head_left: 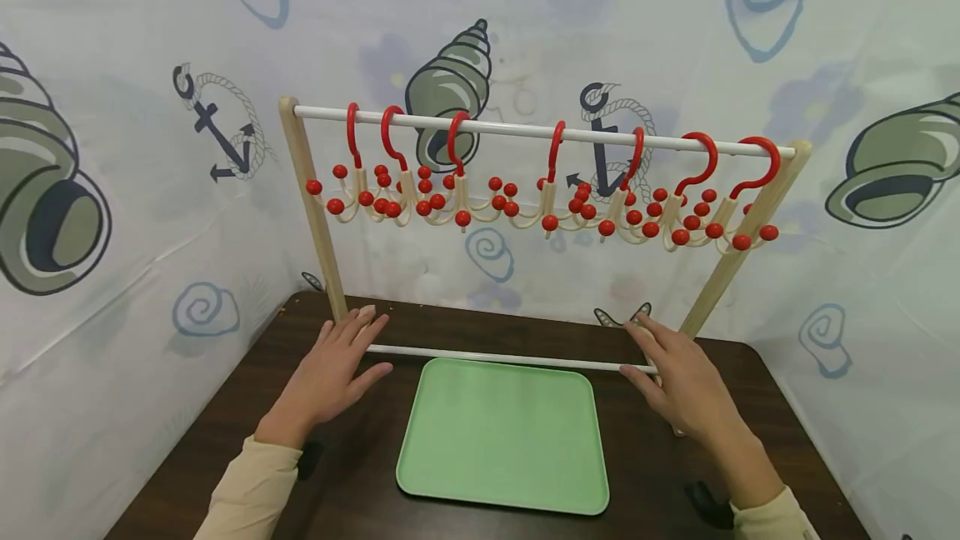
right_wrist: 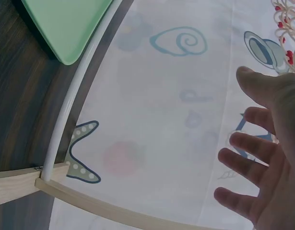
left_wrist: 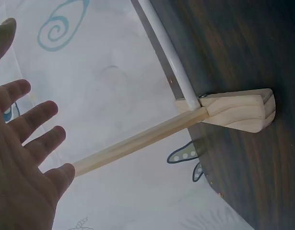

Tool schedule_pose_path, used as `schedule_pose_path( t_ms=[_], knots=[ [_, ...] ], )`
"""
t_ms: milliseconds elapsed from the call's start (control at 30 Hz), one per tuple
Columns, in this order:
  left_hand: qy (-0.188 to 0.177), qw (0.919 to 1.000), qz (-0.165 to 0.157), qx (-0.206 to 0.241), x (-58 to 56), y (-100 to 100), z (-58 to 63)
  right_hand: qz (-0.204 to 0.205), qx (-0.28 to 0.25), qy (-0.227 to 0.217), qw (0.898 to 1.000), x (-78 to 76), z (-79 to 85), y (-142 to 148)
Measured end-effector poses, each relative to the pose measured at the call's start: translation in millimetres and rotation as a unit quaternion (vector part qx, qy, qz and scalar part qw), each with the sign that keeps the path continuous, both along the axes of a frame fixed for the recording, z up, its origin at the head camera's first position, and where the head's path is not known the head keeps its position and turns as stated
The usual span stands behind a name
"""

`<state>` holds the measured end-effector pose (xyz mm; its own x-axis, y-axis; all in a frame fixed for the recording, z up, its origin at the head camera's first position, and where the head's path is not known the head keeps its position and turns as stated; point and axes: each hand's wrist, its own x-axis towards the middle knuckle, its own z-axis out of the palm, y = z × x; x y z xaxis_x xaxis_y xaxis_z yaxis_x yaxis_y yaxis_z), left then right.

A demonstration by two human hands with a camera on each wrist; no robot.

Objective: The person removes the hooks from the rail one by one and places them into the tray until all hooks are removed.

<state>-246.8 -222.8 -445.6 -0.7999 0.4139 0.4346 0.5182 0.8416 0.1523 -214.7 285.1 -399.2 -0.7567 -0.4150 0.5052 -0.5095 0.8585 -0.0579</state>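
Wooden posts (head_left: pixel 321 244) make good holds on the hanger rack (head_left: pixel 517 130) behind the green tray (head_left: pixel 502 436); it looks stiff but light; your left hand (head_left: pixel 330 369) and right hand (head_left: pixel 686 380) are empty, fingers apart.

Right-wrist view crops hangers (right_wrist: pixel 289 56), apparently blurred.

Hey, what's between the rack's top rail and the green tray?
In the head view, going down from the top rail to the green tray: red-hooked hangers, patterned backdrop, dark tabletop, then the lower white bar.
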Motion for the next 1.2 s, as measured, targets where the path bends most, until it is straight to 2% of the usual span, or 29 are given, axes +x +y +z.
schedule_pose_path(
  t_ms=[200, 300, 367, 467, 567, 633, 700, 767, 833, 933, 1067, 1200],
  knots=[
    [0.019, 0.9988, 0.010, 0.043, 0.2, -5.2, -10.8, 0.003, -0.035, 0.082, 0.996, -0.5, 5.2, -2.5],
    [0.033, 0.9949, 0.029, 0.091, -3.1, -9.0, -18.4, -0.001, -0.060, 0.128, 0.990, 0.9, 11.9, -2.9],
    [0.051, 0.9887, 0.047, 0.133, -6.8, -11.8, -24.0, -0.010, -0.084, 0.158, 0.984, 1.8, 17.8, -1.8],
    [0.089, 0.9703, 0.091, 0.206, -14.0, -15.7, -31.2, -0.032, -0.131, 0.193, 0.972, 2.0, 30.4, 1.1],
    [0.112, 0.9433, 0.142, 0.278, -21.1, -18.6, -35.8, -0.067, -0.165, 0.220, 0.959, 1.1, 48.4, 5.3],
    [0.114, 0.9268, 0.170, 0.315, -26.2, -19.4, -37.1, -0.091, -0.184, 0.234, 0.950, -0.6, 62.8, 8.3],
    [0.103, 0.9161, 0.189, 0.338, -31.1, -20.3, -38.1, -0.117, -0.192, 0.244, 0.944, -1.9, 78.4, 12.5],
    [0.081, 0.9091, 0.205, 0.353, -35.7, -21.7, -39.4, -0.142, -0.200, 0.246, 0.938, -4.1, 93.7, 16.8],
    [0.050, 0.9034, 0.220, 0.365, -40.1, -23.2, -41.3, -0.162, -0.213, 0.246, 0.932, -7.7, 106.9, 21.5],
    [-0.003, 0.8980, 0.240, 0.369, -44.7, -26.3, -45.2, -0.196, -0.219, 0.218, 0.931, -15.5, 122.8, 26.5],
    [-0.057, 0.8995, 0.248, 0.355, -48.4, -32.2, -50.0, -0.218, -0.233, 0.162, 0.934, -29.2, 135.2, 27.9],
    [-0.092, 0.9121, 0.223, 0.331, -56.1, -34.5, -54.4, -0.232, -0.249, 0.105, 0.935, -39.2, 144.6, 29.3]
  ],
)
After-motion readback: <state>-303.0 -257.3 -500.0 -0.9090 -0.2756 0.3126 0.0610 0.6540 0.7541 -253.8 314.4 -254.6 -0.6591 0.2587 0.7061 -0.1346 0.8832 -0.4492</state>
